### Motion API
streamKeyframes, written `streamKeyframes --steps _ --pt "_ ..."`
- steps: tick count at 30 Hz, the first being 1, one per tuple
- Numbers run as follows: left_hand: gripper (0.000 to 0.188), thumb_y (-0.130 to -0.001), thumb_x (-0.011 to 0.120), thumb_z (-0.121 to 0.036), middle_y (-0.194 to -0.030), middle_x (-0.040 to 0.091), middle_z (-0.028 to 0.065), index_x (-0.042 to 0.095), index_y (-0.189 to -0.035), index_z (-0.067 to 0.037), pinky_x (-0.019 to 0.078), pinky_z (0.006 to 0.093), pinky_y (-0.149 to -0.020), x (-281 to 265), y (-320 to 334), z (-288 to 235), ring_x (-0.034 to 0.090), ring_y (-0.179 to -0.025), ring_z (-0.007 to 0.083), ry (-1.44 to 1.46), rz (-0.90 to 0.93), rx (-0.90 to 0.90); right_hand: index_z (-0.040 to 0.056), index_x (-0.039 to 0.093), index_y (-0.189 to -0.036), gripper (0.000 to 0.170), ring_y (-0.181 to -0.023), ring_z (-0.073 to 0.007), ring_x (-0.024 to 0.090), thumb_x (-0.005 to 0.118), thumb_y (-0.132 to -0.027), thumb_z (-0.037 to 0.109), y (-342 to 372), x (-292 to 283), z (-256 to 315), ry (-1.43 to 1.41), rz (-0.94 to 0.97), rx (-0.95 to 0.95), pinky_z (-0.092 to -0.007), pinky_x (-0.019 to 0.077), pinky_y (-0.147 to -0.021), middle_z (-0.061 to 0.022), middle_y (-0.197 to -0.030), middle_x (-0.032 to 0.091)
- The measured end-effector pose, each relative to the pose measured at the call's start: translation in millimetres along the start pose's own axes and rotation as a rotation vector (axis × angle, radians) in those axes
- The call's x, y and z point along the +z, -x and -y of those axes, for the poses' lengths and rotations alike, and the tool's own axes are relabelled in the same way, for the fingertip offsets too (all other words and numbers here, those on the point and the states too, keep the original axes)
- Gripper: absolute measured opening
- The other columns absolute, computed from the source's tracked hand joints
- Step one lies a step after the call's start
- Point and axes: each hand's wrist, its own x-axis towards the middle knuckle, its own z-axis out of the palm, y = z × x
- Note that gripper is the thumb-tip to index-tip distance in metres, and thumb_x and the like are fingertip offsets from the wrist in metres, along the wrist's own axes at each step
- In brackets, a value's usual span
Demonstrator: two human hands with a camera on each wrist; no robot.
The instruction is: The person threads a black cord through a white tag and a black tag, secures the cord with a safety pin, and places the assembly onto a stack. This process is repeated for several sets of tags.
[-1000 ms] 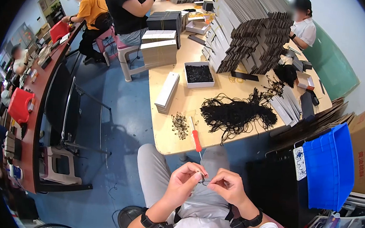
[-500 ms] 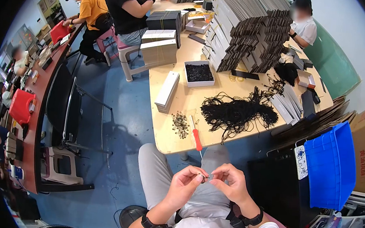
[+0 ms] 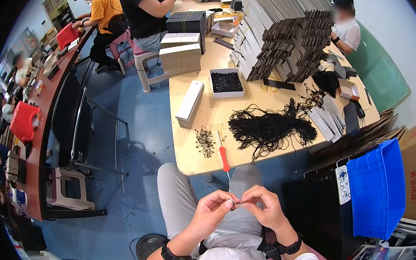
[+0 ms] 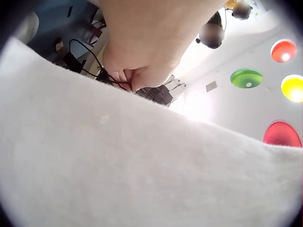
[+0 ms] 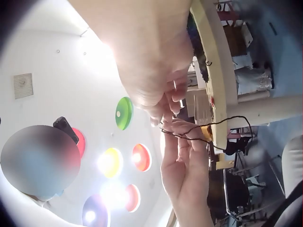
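My left hand (image 3: 212, 210) pinches a thin black cord between thumb and fingertips, above the lap. A loop of the cord (image 5: 246, 124) hangs out past the left fingers in the right wrist view. Close against it, my right hand (image 3: 264, 210) has thumb and forefinger together on a short end of the cord; its fingertips nearly meet the left ones. A heap of black cords (image 3: 267, 129) lies on the table in front. Beside it are a red-handled screwdriver (image 3: 223, 157), jutting over the table edge, and a small pile of brass-coloured wire pins (image 3: 205, 142).
On the wooden table (image 3: 186, 158) stand a white box of black bits (image 3: 226, 96), a stack of white strips (image 3: 190, 102) and a tall pile of grey cards (image 3: 263, 31). A blue bin (image 3: 376, 189) is at the right. Other people work around the tables.
The right hand moved slightly apart from the left, then its fingertips came back in to the cord at the left fingertips. The left hand has hardly moved.
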Motion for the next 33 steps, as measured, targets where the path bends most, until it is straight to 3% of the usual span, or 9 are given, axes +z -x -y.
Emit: streamKeyframes --steps 7,10,15,21,31,33 --pt "0.013 -0.095 0.058 -0.009 -0.107 0.062 0.0082 0.059 -0.103 0.001 0.0459 0.0304 -0.090 -5 0 3 0.057 -0.098 0.0136 0.022 0.032 0.002 0.0030 0.061 -0.092 0.013 -0.068 -0.0118 0.058 0.069 -0.083 -0.001 -7 -2 7 0.152 0.060 -0.076 -0.0238 0.0451 -0.057 -0.0050 -0.088 0.063" --pt "0.013 -0.095 0.058 -0.009 -0.107 0.062 0.0081 0.059 -0.103 0.000 0.0456 0.0298 -0.091 -6 0 1 0.057 -0.099 0.0134 -0.007 0.043 -0.002 0.0006 0.061 -0.087 0.009 -0.072 -0.0130 0.058 0.068 -0.082 -0.003 -9 -7 8 0.145 0.092 0.004 -0.0243 0.0466 -0.061 -0.0067 -0.086 0.061" --pt "0.011 -0.094 0.059 -0.009 -0.103 0.063 0.0083 0.062 -0.097 0.002 0.0457 0.0286 -0.088 -7 -1 -8 0.058 -0.097 0.0143 -0.455 0.078 0.096 -0.0001 0.060 -0.086 0.007 -0.078 -0.0149 0.057 0.067 -0.085 0.002 -15 -28 6 -0.217 0.337 0.137 -0.0263 0.0468 -0.070 -0.0075 -0.090 0.058" --pt "0.011 -0.090 0.064 -0.011 -0.091 0.063 0.0067 0.064 -0.094 0.000 0.0454 0.0292 -0.081 -1 0 -15 0.058 -0.088 0.0159 -0.649 0.146 0.002 0.0017 0.061 -0.090 0.008 -0.081 -0.0137 0.056 0.065 -0.088 0.008 -25 -31 5 -0.098 0.487 0.233 -0.0269 0.0457 -0.070 -0.0052 -0.089 0.057" --pt "0.013 -0.089 0.066 -0.012 -0.088 0.065 0.0077 0.065 -0.094 0.000 0.0456 0.0301 -0.079 -2 0 -18 0.059 -0.085 0.0186 -0.717 0.134 0.006 0.0003 0.060 -0.090 0.008 -0.076 -0.0133 0.057 0.066 -0.087 0.003 -10 -19 -9 -0.317 0.378 0.342 -0.0255 0.0470 -0.067 -0.0061 -0.088 0.057" --pt "0.014 -0.089 0.066 -0.013 -0.088 0.065 0.0079 0.065 -0.094 0.000 0.0458 0.0309 -0.079 -1 0 -19 0.059 -0.086 0.0193 -0.687 0.145 -0.018 0.0004 0.059 -0.093 0.008 -0.078 -0.0134 0.058 0.065 -0.088 0.002 -8 -17 -10 -0.384 0.364 0.289 -0.0265 0.0487 -0.072 -0.0053 -0.090 0.057"
